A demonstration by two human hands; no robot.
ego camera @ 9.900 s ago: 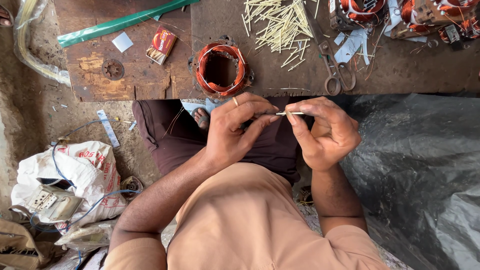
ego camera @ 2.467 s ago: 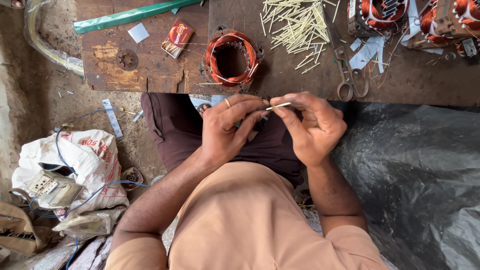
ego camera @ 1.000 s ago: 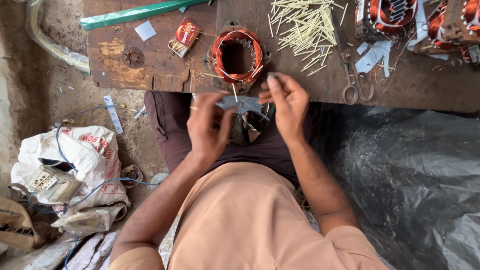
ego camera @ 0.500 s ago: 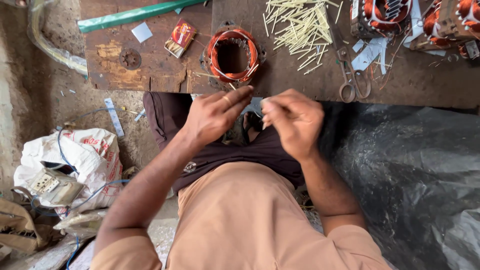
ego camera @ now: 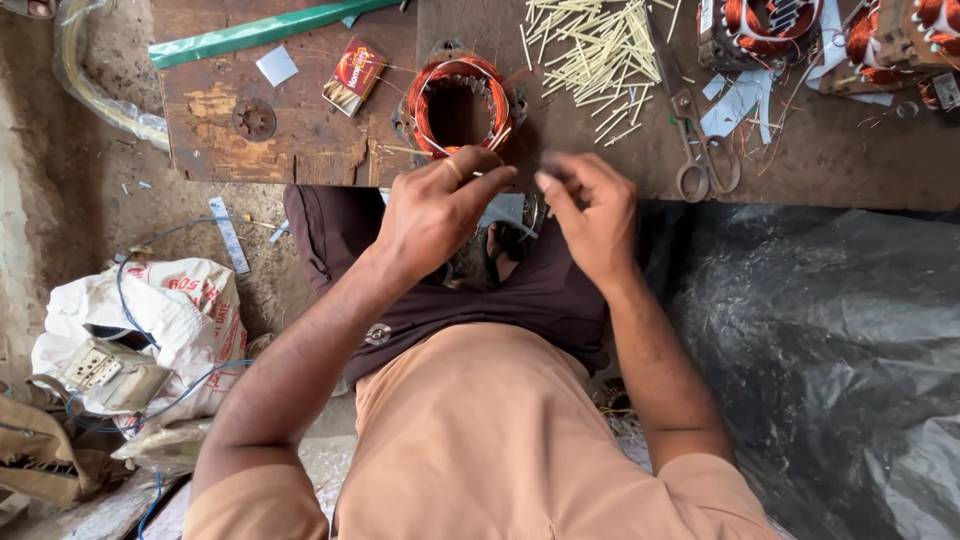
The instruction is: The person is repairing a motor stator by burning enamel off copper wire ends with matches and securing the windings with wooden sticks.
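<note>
Both hands hover just below the stator (ego camera: 460,105), a ring of copper winding that sits on the wooden board (ego camera: 300,130) at its near edge. The left hand (ego camera: 435,210) is loosely curled, index finger stretched toward the stator's lower rim; nothing is visibly gripped in it. The right hand (ego camera: 590,215) is blurred; its thumb and forefinger are pinched together, but whether they hold a sliver cannot be told. A heap of pale sticks (ego camera: 590,50) lies to the right of the stator, scissors (ego camera: 700,150) further right.

Judgement: the work stands between pieces, with the hands returning to the stator. The next move calls for a fine pinch and a steady approach to a slot in the winding without snagging the wire.

Against the frame half a second earlier, both hands are higher and closer to the stator, and the left is less spread. The thin stick held between both hands 2.5 seconds ago no longer shows.
</note>
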